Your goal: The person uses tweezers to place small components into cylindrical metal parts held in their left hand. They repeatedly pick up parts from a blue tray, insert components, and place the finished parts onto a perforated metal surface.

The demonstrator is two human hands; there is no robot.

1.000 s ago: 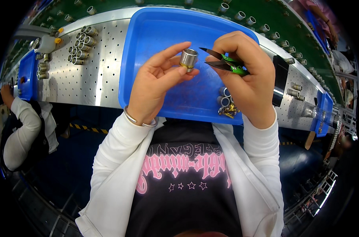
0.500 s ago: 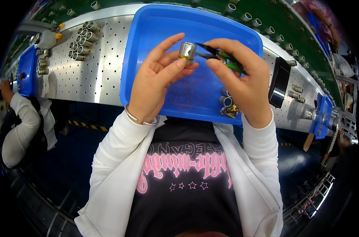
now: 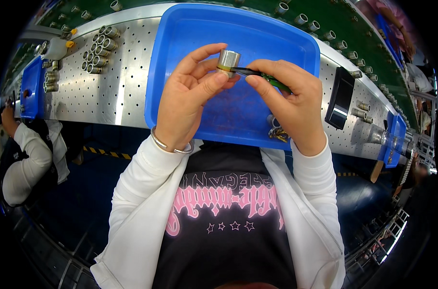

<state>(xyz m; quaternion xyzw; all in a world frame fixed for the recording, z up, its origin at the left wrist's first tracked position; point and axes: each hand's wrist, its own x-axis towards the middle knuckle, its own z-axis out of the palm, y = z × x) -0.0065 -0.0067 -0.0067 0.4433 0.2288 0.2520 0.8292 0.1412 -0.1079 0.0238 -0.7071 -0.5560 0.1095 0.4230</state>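
My left hand (image 3: 192, 91) pinches a small silver metal cylinder (image 3: 230, 59) with a yellowish band round its lower part. It holds the cylinder upright above a blue plastic tray (image 3: 154, 91). In my right hand (image 3: 293, 94) is a pair of dark-tipped tweezers (image 3: 265, 76) with green on the grip. The tweezers' tips meet the cylinder at its yellowish band, and their points look close together. Partly behind my right hand, some gold-coloured scraps (image 3: 278, 134) and a metal ring lie in the tray's near right corner.
Several metal cylinders (image 3: 101, 50) stand grouped on the perforated metal table (image 3: 132, 62) at left. A black box-like holder (image 3: 340, 98) lies right of the tray. More cylinders sit on the green conveyor (image 3: 262, 8) beyond. A co-worker's arm (image 3: 28, 144) shows at far left.
My right hand has brought the tweezers, whose tips were spread beside the cylinder's upper part, down to its yellowish band and closed them. The left hand keeps its hold, tilting the cylinder slightly.
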